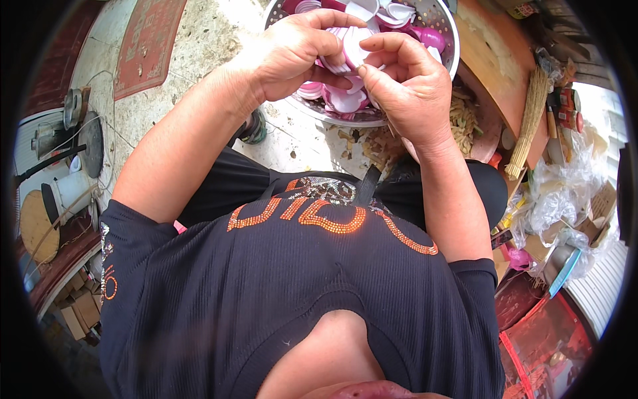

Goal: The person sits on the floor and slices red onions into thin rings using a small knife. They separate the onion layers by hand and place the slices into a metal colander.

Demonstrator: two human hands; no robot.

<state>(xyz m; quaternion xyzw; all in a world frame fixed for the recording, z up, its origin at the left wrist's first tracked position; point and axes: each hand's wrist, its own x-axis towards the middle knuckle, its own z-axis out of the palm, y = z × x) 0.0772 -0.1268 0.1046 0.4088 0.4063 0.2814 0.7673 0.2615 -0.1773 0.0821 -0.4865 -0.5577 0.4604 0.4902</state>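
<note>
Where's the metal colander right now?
In the head view, the colander is at the top, right of centre, beneath the left hand and right hand.

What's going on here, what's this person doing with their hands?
The person's left hand holds a sliced purple-and-white bunch, seemingly red onion, over a metal colander. The right hand has its thumb and forefinger at the bunch's edge; whether they grip it is hard to tell. More purple-and-white pieces lie in the colander. A straw broom is off to the right.
</note>
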